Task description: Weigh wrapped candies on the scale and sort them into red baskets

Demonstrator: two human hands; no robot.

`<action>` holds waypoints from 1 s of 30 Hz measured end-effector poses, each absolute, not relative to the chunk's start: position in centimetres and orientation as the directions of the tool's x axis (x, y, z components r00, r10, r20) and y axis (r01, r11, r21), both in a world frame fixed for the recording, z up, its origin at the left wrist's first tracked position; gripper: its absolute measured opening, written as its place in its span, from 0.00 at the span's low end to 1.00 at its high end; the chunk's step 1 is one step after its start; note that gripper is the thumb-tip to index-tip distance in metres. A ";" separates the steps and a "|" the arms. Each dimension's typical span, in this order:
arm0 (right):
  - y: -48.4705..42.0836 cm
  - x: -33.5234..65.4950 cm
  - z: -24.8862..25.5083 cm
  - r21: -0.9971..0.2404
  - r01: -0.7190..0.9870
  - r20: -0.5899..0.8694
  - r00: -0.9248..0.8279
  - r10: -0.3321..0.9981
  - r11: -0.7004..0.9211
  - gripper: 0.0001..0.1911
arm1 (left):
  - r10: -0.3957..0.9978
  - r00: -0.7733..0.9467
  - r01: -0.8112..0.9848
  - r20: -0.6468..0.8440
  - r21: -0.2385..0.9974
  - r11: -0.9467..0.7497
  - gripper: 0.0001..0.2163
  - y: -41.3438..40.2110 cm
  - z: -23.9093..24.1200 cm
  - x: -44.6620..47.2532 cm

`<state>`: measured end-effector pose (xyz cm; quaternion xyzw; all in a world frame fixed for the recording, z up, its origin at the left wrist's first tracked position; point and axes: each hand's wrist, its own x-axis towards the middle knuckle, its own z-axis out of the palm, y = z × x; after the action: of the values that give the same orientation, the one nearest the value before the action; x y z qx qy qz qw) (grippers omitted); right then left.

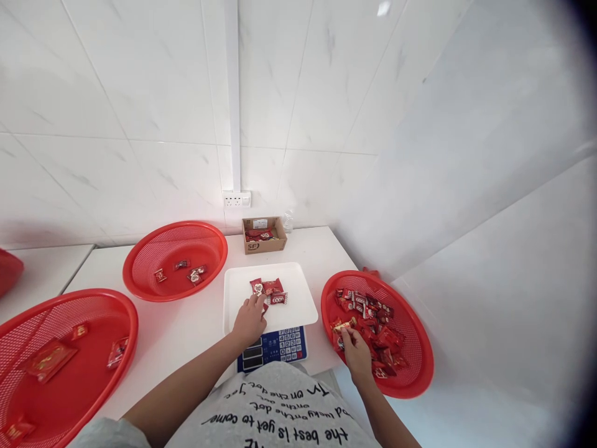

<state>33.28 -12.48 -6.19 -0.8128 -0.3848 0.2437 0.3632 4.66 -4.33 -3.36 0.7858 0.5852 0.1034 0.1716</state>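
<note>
My left hand (pixel 250 320) is over the near left part of the white weighing tray (pixel 298 283), its fingers curled around a red wrapped candy (pixel 265 308) that is partly hidden. Just beyond the fingertips, several red wrapped candies (pixel 273 287) lie in a small group on the tray. Below the tray, the scale's blue keypad (pixel 284 344) shows, partly covered by my left wrist. Over the left side of the right red basket (pixel 422 348), my right hand (pixel 357 356) pinches a gold-and-red wrapped candy (pixel 344 325). Many red wrapped candies (pixel 389 338) fill that basket.
A red basket (pixel 172 291) with a few candies stands back left. Nearer, a larger red basket (pixel 128 323) holds several red packets. A small cardboard box (pixel 265 246) with red packets sits by the wall, below a socket (pixel 237 199). White wall panels border the right side.
</note>
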 end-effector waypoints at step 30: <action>-12.6 33.4 -6.3 -0.788 0.420 -0.144 0.585 0.798 -0.450 0.28 | 0.891 0.453 0.854 -0.026 0.301 -0.425 0.27 -0.6 -5.5 6.3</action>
<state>33.43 -12.55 -6.29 -0.8116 -0.3751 0.2580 0.3661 6.25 -0.57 -5.53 0.8413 0.5186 0.0687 0.1362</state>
